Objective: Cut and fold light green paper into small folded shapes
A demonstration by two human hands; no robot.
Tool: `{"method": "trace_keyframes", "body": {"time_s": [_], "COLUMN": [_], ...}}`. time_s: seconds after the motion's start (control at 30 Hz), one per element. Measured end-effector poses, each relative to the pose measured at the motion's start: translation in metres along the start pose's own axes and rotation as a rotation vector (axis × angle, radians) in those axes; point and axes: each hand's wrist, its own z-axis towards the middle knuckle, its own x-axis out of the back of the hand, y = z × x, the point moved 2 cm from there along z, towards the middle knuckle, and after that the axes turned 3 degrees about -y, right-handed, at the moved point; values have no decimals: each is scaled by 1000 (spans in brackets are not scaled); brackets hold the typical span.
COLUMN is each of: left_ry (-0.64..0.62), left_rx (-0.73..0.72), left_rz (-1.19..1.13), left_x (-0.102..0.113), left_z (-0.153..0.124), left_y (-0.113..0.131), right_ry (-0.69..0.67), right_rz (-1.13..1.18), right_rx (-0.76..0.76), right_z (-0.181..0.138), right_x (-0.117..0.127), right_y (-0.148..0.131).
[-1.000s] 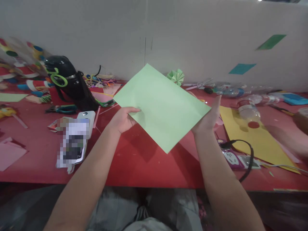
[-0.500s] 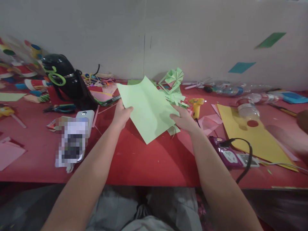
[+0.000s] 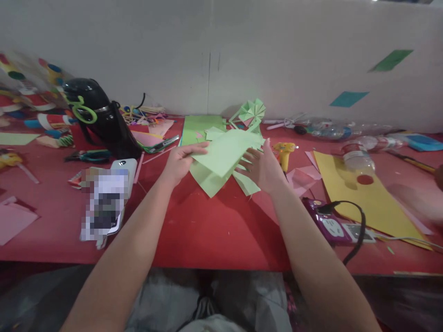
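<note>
A light green sheet of paper [image 3: 221,150], folded over on itself, is held above the table. My left hand [image 3: 180,161] pinches its left corner between thumb and fingers. At the sheet's right side my right hand [image 3: 265,170] is open, its fingers spread and partly behind the paper; whether it touches the sheet I cannot tell. Behind the sheet stands a pleated light green paper flower [image 3: 252,112] with cut paper strips around it. A darker green sheet [image 3: 194,127] lies flat at the back.
On the left are a black bottle [image 3: 100,120], a phone [image 3: 105,203] and pliers [image 3: 88,156]. To the right lie a yellow glue gun [image 3: 284,154], a purple power strip [image 3: 327,223], yellow paper [image 3: 374,203] and plastic bottles [image 3: 360,159]. A blurred hand [image 3: 425,193] shows at the far right.
The light green sheet was spread open between both hands; now it is folded over. My right hand has let go of its edge and opened, while my left hand keeps its grip.
</note>
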Motion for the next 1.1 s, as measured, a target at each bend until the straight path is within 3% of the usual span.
{"method": "trace_keyframes", "body": {"time_s": [0.07, 0.17, 0.3, 0.37, 0.5, 0.63, 0.73, 0.83, 0.97, 1.1], "left_ry": [-119, -249, -375, -327, -41, -108, -32, 41, -25, 0], "left_rx": [10, 22, 69, 113, 344, 488, 544, 562, 595, 591], "left_rz": [83, 144, 20, -122, -288, -323, -248, -227, -267, -290], "left_x": [-4, -8, -10, -9, -9, -16, -17, -16, -19, -17], "left_z": [-3, -7, -9, -8, -7, -11, -13, -13, -14, -13], "left_y": [4, 9, 15, 16, 12, 11, 9, 8, 7, 3], "right_ry": [-59, 17, 73, 51, -32, -168, -206, -156, -28, -73], "right_rz": [57, 105, 103, 85, 60, 54, 48, 57, 23, -65], "right_rx": [-5, 29, 162, 212, 138, 100, 78, 56, 52, 5], "right_z": [-2, -1, 4, 5, -1, -7, -8, -6, -2, -2], "right_x": [-4, -3, 1, 0, -7, -17, -23, -26, -24, -24], "right_y": [0, 6, 16, 15, 12, 11, 14, 21, 32, 37]}}
